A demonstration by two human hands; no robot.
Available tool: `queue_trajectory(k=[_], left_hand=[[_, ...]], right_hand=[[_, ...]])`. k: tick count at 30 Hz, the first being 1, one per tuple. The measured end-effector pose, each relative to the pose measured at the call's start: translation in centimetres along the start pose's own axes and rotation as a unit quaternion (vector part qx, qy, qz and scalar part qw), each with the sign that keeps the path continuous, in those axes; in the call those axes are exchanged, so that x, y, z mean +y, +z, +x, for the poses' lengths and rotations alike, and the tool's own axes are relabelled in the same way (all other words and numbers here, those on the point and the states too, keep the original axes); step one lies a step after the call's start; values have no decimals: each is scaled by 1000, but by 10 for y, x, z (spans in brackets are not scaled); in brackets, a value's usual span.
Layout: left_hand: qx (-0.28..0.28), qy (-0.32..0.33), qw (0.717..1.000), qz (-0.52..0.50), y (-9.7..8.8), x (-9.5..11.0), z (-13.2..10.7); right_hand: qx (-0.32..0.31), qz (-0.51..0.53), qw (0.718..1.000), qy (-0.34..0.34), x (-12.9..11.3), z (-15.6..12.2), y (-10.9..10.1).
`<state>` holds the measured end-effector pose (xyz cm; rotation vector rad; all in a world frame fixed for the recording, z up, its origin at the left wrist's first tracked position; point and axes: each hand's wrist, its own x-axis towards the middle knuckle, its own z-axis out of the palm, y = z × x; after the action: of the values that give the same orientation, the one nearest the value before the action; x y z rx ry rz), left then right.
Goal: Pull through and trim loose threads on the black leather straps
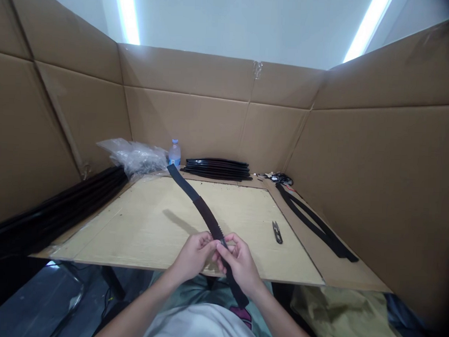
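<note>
A long black strap (207,213), flat and flexible with a ridged stretch near its middle, runs diagonally over the front of the board. My left hand (196,252) pinches it at the left edge of that middle stretch. From the other side my right hand (239,260) grips the same spot, the two thumbs almost touching. The strap's far end rises toward the bottle, while its near end hangs over my lap. A small pair of thread snips (277,233) lies on the board to the right of my hands.
Cardboard walls (189,115) enclose the pale board (134,224). A stack of black strips (217,168), a water bottle (175,153) and clear plastic bags (136,157) stand along the back. More black strips (61,204) lie left; two straps (314,221) lie right, near a small tangled pile (279,178).
</note>
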<state>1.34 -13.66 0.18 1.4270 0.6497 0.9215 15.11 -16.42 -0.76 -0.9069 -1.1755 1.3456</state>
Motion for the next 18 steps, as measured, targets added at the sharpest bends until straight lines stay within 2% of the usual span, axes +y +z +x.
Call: queue_trajectory(k=[2,7,18], left_hand=[[9,10,1000,-16,2,0,1],[-11,7,1000,-26,2,4,0],[26,-8,999,-22,4,13,-5]], right_hand=[[7,2,1000,-2,-1,1,-1],[6,-2,1000,10,-2,3,-3],[15,-21,999,42,-10,0,-3]])
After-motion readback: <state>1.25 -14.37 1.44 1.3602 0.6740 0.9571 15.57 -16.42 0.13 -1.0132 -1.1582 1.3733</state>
